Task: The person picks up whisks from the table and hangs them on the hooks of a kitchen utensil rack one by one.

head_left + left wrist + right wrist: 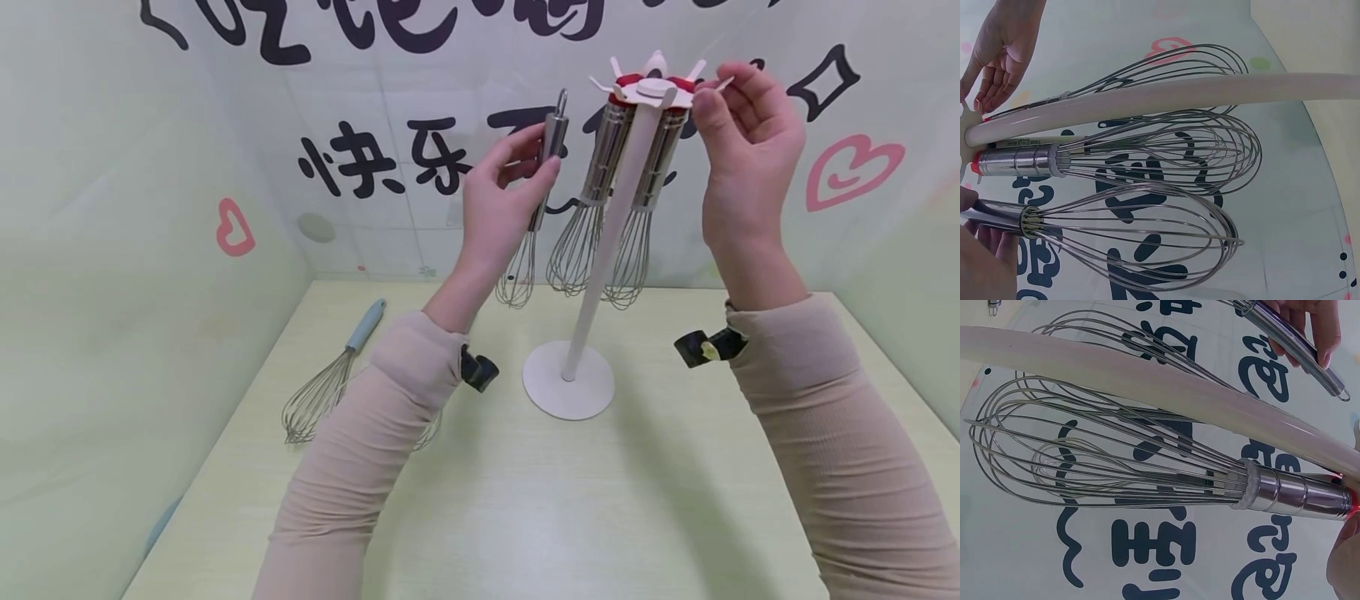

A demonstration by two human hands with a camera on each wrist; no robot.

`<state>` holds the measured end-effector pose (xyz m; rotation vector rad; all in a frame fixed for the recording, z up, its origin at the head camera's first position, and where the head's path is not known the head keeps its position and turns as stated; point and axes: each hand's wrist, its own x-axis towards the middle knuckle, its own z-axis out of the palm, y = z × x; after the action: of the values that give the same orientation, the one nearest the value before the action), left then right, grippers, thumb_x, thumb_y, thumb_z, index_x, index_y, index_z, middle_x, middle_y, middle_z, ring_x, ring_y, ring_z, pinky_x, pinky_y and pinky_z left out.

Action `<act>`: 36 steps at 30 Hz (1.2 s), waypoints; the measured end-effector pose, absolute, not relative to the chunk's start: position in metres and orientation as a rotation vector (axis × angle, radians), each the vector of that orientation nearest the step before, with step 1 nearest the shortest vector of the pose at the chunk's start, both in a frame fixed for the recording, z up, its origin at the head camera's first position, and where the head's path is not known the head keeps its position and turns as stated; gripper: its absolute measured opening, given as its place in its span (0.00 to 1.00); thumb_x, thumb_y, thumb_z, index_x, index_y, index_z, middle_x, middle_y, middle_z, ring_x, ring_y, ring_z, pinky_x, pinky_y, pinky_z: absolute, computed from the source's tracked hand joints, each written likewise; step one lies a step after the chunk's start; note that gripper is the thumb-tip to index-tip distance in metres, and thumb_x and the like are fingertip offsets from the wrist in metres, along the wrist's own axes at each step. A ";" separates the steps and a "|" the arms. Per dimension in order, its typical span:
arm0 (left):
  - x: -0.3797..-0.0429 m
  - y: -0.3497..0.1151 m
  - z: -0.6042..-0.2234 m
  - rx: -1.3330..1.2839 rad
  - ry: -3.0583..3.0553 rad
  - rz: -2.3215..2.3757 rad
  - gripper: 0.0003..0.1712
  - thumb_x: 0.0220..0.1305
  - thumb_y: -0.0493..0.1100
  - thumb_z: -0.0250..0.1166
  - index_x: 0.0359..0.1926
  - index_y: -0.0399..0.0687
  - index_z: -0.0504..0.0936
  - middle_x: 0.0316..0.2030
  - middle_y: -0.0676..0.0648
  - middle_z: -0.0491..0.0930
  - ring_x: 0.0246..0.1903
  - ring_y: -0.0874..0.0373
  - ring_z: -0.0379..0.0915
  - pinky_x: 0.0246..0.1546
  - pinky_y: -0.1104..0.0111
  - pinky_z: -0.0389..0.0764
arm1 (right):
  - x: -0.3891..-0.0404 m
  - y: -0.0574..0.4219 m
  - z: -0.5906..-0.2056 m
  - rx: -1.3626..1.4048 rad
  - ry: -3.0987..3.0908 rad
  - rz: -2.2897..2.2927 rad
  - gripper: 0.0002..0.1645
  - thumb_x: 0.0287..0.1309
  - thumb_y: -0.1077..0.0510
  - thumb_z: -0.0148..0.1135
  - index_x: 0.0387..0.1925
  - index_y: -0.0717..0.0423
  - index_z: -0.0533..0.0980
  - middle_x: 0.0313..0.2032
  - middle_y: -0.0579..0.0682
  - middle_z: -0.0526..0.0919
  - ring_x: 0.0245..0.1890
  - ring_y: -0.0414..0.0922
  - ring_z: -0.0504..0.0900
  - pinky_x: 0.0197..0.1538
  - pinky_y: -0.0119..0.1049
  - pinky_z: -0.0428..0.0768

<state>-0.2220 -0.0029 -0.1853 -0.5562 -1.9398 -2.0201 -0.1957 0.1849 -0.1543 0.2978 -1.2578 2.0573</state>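
Observation:
In the head view my left hand [504, 196] grips a steel-handled whisk [553, 137] by its handle, loop end up and wires hanging down. It is held to the left of a white whisk stand [611, 217], apart from it. My right hand [750, 142] pinches one of the hooks at the stand's top, thumb and fingers at the hook's tip. Two large steel whisks [606, 158] with red ends hang from the stand, one on each side of the pole. In the left wrist view the held whisk's wires [1141, 234] lie alongside a hanging whisk [1022, 161].
A whisk with a blue handle [365, 327] lies on the table [510, 517] at the left. Wires of another whisk [431, 432] show past my left sleeve, which hides the rest. The stand's round base [543, 387] rests on the table, before a wall with black lettering.

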 end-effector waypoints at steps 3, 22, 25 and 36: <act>-0.221 -0.001 -0.185 -0.567 -1.939 -2.016 0.23 0.60 0.37 0.65 0.58 0.45 0.77 0.52 0.44 0.80 0.46 0.58 0.77 0.42 0.75 0.80 | -0.196 0.186 -0.154 0.301 -1.249 2.063 0.10 0.53 0.69 0.65 0.39 0.61 0.77 0.34 0.52 0.79 0.39 0.43 0.75 0.48 0.27 0.79; -0.220 0.011 -0.175 -0.595 -1.927 -1.972 0.22 0.60 0.36 0.66 0.57 0.44 0.77 0.51 0.44 0.80 0.44 0.58 0.77 0.43 0.77 0.78 | -0.196 0.187 -0.155 0.311 -1.249 2.066 0.10 0.53 0.69 0.65 0.39 0.62 0.77 0.34 0.52 0.79 0.39 0.43 0.75 0.48 0.27 0.79; -0.220 0.012 -0.175 -0.596 -1.930 -1.966 0.22 0.60 0.36 0.65 0.57 0.44 0.77 0.50 0.43 0.80 0.44 0.58 0.77 0.43 0.77 0.79 | -0.196 0.187 -0.155 0.313 -1.246 2.069 0.10 0.52 0.69 0.66 0.39 0.62 0.77 0.34 0.52 0.79 0.38 0.43 0.75 0.48 0.27 0.79; -0.221 0.015 -0.174 -0.623 -1.938 -1.987 0.22 0.61 0.36 0.65 0.57 0.44 0.78 0.51 0.43 0.80 0.46 0.56 0.78 0.46 0.76 0.81 | -0.197 0.187 -0.155 0.319 -1.250 2.068 0.10 0.52 0.70 0.66 0.38 0.61 0.77 0.33 0.52 0.79 0.38 0.43 0.75 0.47 0.28 0.78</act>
<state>-0.2207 0.0155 -0.1744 -0.6231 -1.9384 -1.9871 -0.1973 0.1874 -0.1550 0.3189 -1.2503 2.0682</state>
